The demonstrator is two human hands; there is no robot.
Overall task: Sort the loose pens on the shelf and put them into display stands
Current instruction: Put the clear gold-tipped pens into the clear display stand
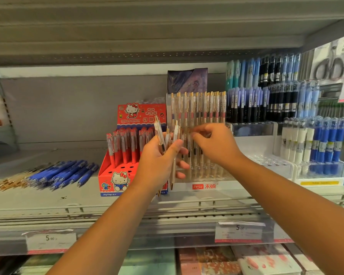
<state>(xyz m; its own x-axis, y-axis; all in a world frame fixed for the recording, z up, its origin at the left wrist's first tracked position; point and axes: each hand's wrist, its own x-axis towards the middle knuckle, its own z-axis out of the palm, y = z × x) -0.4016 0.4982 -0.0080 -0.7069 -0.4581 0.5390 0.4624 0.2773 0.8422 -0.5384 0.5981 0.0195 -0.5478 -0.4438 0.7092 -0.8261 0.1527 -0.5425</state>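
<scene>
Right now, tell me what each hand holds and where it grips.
Left hand grips a bundle of clear pens around mid-barrel. Right hand: fingertips pinched together, blurred; hold cannot be told.

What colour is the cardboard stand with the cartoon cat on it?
The cardboard stand is mainly red, with a blue strip at its base; head view.

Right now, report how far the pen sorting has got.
Done: the back row of the clear stand is filled with gold-clip pens. In hand: the left hand grips a bundle of the same pens, and the right hand pinches a single pen over the stand. Left: loose blue pens and gold-tipped pens lie on the shelf.
</scene>
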